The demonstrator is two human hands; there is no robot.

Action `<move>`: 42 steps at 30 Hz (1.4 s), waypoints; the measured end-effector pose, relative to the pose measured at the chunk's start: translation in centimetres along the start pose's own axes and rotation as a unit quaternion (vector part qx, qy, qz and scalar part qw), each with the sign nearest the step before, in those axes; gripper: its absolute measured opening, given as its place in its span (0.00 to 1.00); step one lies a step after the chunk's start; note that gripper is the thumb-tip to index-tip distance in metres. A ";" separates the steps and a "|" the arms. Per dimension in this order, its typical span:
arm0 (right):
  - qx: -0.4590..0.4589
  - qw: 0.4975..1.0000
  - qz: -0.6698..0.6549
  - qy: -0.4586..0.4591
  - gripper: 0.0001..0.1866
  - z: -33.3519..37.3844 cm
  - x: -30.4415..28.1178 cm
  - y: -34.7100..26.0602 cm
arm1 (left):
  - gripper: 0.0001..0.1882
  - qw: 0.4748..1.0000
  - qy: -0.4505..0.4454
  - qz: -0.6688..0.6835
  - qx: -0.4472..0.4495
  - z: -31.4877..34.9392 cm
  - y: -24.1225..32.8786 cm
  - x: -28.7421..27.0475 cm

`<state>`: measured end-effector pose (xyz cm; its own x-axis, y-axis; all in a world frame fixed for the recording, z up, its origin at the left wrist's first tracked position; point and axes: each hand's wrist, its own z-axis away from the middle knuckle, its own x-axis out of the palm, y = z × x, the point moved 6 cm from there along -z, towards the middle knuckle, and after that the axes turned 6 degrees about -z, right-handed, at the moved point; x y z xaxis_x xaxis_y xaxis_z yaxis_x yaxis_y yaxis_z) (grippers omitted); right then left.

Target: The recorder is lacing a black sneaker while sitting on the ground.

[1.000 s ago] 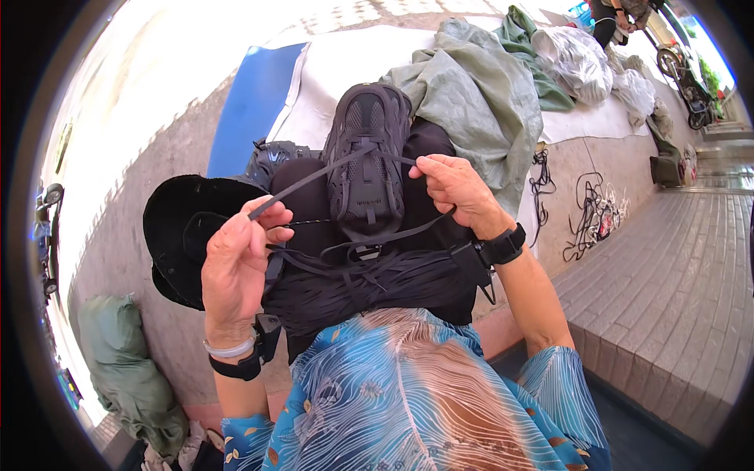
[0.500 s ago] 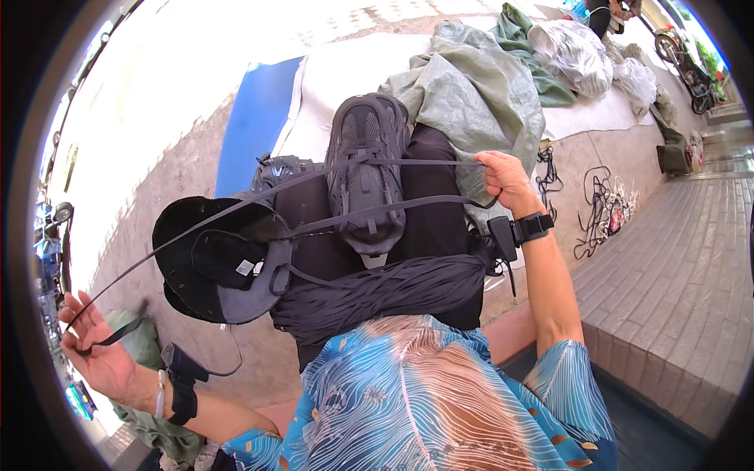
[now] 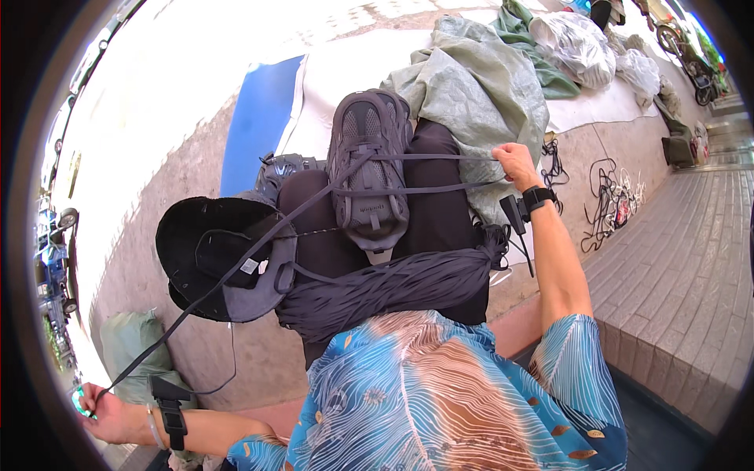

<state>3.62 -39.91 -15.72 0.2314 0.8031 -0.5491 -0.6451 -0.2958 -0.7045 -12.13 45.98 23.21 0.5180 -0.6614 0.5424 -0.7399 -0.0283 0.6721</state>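
Observation:
A dark grey shoe (image 3: 368,212) with mesh panels rests on my lap between my thighs. A flat dark shoelace (image 3: 302,206) is strung through it. My right hand (image 3: 517,166) pinches the lace at the right, where two strands run taut from the shoe. Far out at the lower left, my left hand (image 3: 108,416) is closed on the lace's other stretch, which slants across a black cap (image 3: 212,251). The cap lies upturned against my left thigh. Across my lap, nearest my body, lies a thick bundle of dark laces (image 3: 393,284).
Beyond my knees are a grey-green cloth (image 3: 487,86), white plastic bags (image 3: 577,51) and a blue sheet (image 3: 259,118). Loose black cords (image 3: 605,200) lie on the floor at right, beside a tiled step (image 3: 667,275). A pale green sack (image 3: 137,349) sits at left.
My left hand has moved down, its fingers closing from spread, drawing the lace lower across the cap. My right hand has shifted slightly right, and the lower strand is pulled straighter.

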 end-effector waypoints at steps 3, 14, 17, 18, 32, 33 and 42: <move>-0.233 0.957 0.161 0.056 0.11 1.0 -0.4 -3.9 | 0.11 0.970 -0.168 -0.139 -0.110 12.0 -6.2 14.1; -0.508 0.843 0.054 -0.169 0.10 19.2 10.9 -15.5 | 0.21 0.644 -0.571 -0.395 -0.320 39.2 -28.6 24.5; -0.500 0.845 0.099 -0.162 0.10 18.9 11.5 -15.4 | 0.18 0.621 -0.590 -0.427 -0.290 39.5 -29.5 24.3; -0.506 0.837 0.119 -0.170 0.09 18.9 11.7 -15.4 | 0.18 0.619 -0.591 -0.427 -0.292 39.4 -29.7 24.2; -0.439 0.865 0.169 -0.172 0.04 15.4 5.9 -11.6 | 0.07 0.572 -0.601 -0.472 -0.298 37.2 -32.1 24.5; -0.438 0.866 0.169 -0.173 0.04 15.5 5.6 -11.6 | 0.08 0.588 -0.593 -0.451 -0.314 37.1 -32.0 24.6; -0.494 0.839 0.134 -0.184 0.11 18.8 8.6 -14.0 | 0.12 0.606 -0.684 -0.256 -0.316 37.4 -25.0 27.1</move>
<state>0.96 -19.13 -2.14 -0.1828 0.6904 -0.7000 0.3235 -0.6301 -0.7059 4.39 0.75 2.23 -0.5490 -0.7026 -0.4526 -0.0964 -0.4847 0.8694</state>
